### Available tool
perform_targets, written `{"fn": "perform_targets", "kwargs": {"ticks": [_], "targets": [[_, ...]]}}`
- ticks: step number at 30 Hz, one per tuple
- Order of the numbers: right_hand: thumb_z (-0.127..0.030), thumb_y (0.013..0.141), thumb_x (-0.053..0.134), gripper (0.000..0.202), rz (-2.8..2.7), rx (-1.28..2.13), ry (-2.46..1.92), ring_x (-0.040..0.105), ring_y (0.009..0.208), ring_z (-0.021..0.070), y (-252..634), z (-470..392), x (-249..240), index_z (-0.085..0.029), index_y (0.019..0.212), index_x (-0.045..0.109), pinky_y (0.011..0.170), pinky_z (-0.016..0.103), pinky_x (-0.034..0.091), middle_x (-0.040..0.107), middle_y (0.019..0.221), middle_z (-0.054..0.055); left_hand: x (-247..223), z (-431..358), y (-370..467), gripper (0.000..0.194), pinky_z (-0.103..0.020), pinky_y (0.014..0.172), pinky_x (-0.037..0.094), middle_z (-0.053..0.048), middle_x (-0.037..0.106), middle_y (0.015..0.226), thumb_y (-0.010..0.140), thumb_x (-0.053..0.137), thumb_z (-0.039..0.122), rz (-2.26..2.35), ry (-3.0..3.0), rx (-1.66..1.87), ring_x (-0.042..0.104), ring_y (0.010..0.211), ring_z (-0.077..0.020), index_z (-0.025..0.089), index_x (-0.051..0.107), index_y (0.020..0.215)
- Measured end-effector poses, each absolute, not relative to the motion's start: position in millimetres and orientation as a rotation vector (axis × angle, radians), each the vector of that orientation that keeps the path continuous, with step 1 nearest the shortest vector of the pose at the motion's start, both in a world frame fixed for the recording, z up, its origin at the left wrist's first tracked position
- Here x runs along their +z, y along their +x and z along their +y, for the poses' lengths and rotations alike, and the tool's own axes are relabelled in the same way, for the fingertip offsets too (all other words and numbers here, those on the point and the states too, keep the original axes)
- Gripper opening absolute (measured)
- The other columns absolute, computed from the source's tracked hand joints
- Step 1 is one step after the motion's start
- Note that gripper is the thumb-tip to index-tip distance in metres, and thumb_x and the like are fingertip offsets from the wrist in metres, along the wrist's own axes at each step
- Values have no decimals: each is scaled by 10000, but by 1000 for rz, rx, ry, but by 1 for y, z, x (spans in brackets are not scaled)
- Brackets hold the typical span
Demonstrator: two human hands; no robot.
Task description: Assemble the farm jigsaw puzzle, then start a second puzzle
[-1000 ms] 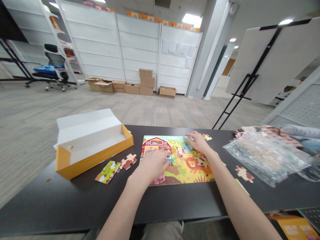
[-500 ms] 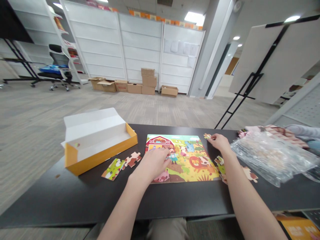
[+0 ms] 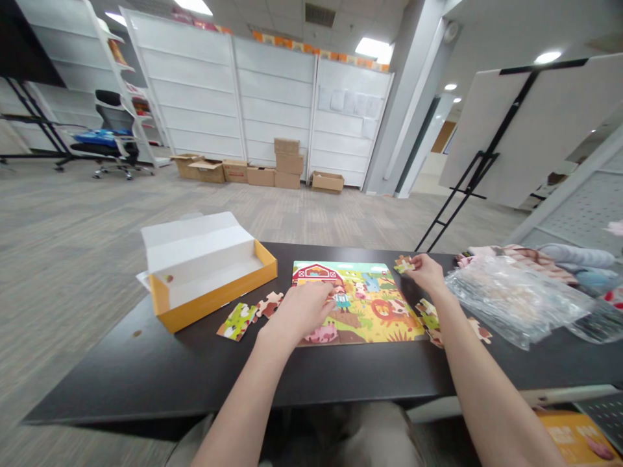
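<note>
A farm-picture jigsaw puzzle (image 3: 363, 311) with a red barn, cows and a lion lies flat on the black table. Over its left part rests my left hand (image 3: 309, 308), fingers stretched out and thumb apart, covering some of the picture. My right hand (image 3: 424, 272) pinches a puzzle piece (image 3: 403, 264) just past the puzzle's upper right corner. Loose green and brown pieces (image 3: 428, 318) lie at the right edge, partly behind my right forearm. Brown-and-pink pieces (image 3: 479, 329) show beyond that arm. To the left lie a green piece (image 3: 238, 320) and brown-pink pieces (image 3: 269, 303).
An open yellow box (image 3: 219, 288) with a white lid stands on the table's left. Clear plastic bags (image 3: 516, 295) and folded cloth (image 3: 535, 259) occupy the right side. A whiteboard (image 3: 516, 130) on a black stand is behind the table. Cardboard boxes (image 3: 287, 168) line the far shelves.
The view has shifted slightly. More of the piece at my right fingertips shows now, tilted up a little. My left hand stays on the puzzle.
</note>
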State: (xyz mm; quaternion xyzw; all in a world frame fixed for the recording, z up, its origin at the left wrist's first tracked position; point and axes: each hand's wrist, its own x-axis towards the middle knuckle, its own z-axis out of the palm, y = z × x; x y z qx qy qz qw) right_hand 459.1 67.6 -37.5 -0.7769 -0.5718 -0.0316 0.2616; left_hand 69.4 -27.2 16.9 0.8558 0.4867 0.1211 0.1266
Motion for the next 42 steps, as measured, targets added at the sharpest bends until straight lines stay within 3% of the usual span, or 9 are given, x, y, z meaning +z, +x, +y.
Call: {"fn": "perform_targets", "kwargs": {"ticks": [4, 9, 15, 20, 26, 34, 42], "targets": [[-190, 665, 700, 288, -1533, 142, -2045, 651, 730, 175, 441, 42, -16, -176, 947, 646, 697, 282, 504, 728, 943, 83, 20, -29, 65, 275, -371, 874, 535, -87, 746, 1166, 971, 503, 330, 1404, 2504, 359, 697, 1067, -270, 237, 690, 1150], [-192, 721, 639, 550, -1765, 713, -1715, 626, 642, 129, 406, -1, 10, -207, 1269, 597, 555, 240, 504, 685, 1023, 60, 16, -27, 73, 276, -360, 861, 531, -85, 750, 1153, 970, 491, 316, 1363, 2558, 394, 698, 1061, -270, 239, 694, 1141], [-326, 787, 685, 326, -1940, 1006, -1493, 639, 748, 150, 359, -40, 20, -195, 1085, 677, 622, 253, 551, 649, 936, 39, 9, -27, 95, 249, -354, 859, 528, -96, 754, 1090, 943, 537, 328, 1284, 2613, 347, 700, 1020, -270, 217, 696, 1100], [-427, 765, 756, 324, -1892, 1099, -1476, 618, 706, 151, 360, -50, 7, -177, 946, 658, 610, 255, 516, 641, 814, 18, 4, -27, 101, 195, -332, 804, 526, -86, 752, 1035, 923, 551, 302, 1271, 2631, 308, 703, 962, -259, 211, 696, 1017], [-389, 803, 711, 252, -1868, 1086, -1547, 669, 751, 175, 376, -53, -9, -169, 920, 678, 655, 263, 495, 692, 801, 29, 0, -23, 98, 199, -347, 780, 524, -82, 749, 1005, 943, 517, 293, 1290, 2637, 311, 705, 933, -264, 214, 687, 1009], [-313, 752, 715, 143, -1891, 954, -1661, 679, 733, 184, 379, -57, -11, -185, 815, 721, 675, 276, 516, 735, 763, 33, -4, -39, 125, 200, -352, 885, 518, -80, 708, 1114, 931, 614, 342, 1025, 2638, 392, 651, 1081, -261, 211, 672, 1070], [-365, 791, 710, 204, -1756, 1162, -1718, 667, 538, 164, 374, -60, -10, -185, 754, 621, 498, 239, 487, 710, 604, 28, -9, -46, 150, 355, -380, 944, 504, -94, 676, 1170, 866, 717, 402, 945, 2688, 387, 609, 1147, -281, 206, 632, 1150]]}}
